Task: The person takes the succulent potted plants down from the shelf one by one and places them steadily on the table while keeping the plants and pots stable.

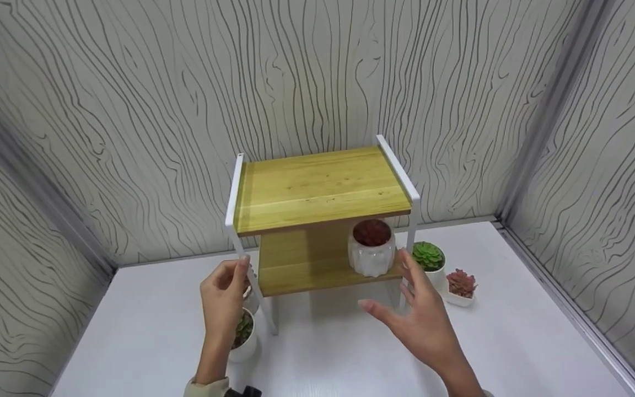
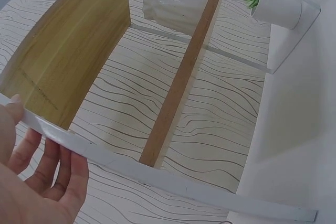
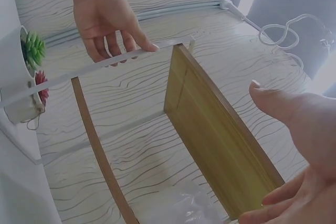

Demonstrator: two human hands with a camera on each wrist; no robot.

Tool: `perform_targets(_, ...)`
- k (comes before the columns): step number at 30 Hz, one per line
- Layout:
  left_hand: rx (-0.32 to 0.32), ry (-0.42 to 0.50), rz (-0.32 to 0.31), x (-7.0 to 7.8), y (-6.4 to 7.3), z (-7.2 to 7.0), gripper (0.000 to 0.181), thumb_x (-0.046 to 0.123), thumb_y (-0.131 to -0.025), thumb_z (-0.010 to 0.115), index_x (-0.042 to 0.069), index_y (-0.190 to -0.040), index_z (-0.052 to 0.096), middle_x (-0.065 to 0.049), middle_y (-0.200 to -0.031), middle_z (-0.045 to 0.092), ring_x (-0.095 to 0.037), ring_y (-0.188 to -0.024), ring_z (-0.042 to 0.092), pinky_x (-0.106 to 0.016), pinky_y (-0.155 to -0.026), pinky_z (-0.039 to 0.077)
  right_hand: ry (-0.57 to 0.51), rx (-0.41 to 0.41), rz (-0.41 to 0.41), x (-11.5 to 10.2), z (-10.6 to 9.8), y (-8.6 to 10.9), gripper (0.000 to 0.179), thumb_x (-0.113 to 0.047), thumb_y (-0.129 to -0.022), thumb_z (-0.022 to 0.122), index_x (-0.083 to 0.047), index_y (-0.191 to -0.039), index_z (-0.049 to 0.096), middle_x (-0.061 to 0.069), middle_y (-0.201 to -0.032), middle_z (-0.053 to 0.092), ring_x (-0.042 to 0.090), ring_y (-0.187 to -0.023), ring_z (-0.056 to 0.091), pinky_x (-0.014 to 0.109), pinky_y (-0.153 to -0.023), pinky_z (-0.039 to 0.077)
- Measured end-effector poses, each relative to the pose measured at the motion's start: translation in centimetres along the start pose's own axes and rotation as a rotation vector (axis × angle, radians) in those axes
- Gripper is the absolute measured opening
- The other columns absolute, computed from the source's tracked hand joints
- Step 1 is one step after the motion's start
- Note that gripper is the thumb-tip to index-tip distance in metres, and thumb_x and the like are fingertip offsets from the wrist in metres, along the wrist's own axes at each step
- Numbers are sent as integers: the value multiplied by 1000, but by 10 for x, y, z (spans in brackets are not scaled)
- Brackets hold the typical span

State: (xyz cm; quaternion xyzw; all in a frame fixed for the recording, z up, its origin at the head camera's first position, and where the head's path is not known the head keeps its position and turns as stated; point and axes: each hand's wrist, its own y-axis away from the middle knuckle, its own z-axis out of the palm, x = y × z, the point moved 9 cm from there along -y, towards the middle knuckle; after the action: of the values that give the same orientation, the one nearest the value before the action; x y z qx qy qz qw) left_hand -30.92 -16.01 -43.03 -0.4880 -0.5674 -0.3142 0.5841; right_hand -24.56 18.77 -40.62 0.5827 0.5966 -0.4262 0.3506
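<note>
A two-tier shelf with wooden boards and a white metal frame stands on the white table. My left hand grips its left front post, thumb on one side and fingers curled on the other. Beside the right front post is my right hand, its thumb spread wide from extended fingers and nothing in its grasp. A ribbed white pot holding a dark red plant sits on the right end of the lower board.
Right of the shelf stand a green succulent in a white pot and a pink-red succulent in a small white pot. By the left leg is another potted green plant, with a pot partly hidden behind. A patterned wall rises at the back.
</note>
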Motion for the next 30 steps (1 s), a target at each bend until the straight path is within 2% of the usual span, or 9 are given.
perform_targets(7,2,-13,0,-3,1,-4,28,37,-104,67,11,-104,76,-9,-99,73,-17,-87,67,-25,-83,59,60,62,37,-7,12,-3,131,-51,-75,93,-9,-168,12,18,-177,14,45,-161,22,62,-124,33)
perform_targets(12,9,-16,-4,-2,1,-4,29,38,-104,67,11,-105,76,-6,-101,74,-13,-87,67,-23,-84,59,71,113,61,-11,19,-5,131,-56,-75,91,-10,-169,12,19,-176,17,43,-163,18,68,-125,26)
perform_targets(15,11,-21,-4,-2,1,-4,29,39,-104,67,11,-106,76,-6,-103,74,-11,-88,68,-23,-85,59,66,139,75,-13,23,-6,133,-62,-76,89,-8,-169,10,21,-176,15,45,-162,17,69,-125,26)
perform_targets(18,11,-30,6,-2,1,-3,30,39,-104,66,10,-105,76,-8,-101,74,-16,-88,68,-27,-85,60,49,167,67,-15,25,-9,135,-63,-75,89,-6,-168,9,24,-175,14,46,-162,16,68,-125,25)
perform_targets(22,21,-30,15,-1,1,-2,31,41,-104,66,11,-103,76,-4,-93,72,-24,-89,67,-27,-82,60,19,200,47,-16,30,-14,137,-57,-76,91,-3,-168,6,26,-175,14,46,-162,16,68,-126,24)
perform_targets(26,19,-17,15,-2,1,-1,31,40,-104,66,11,-103,76,-6,-94,72,-24,-90,67,-25,-81,59,-10,253,65,-14,33,-17,138,-54,-76,92,-3,-168,4,26,-175,12,47,-162,15,69,-126,24)
perform_targets(30,15,-13,17,0,1,1,31,39,-104,67,10,-103,76,-9,-96,72,-23,-89,67,-27,-82,59,-35,296,85,-12,37,-20,142,-60,-74,91,-4,-168,1,25,-176,9,47,-162,13,69,-126,23)
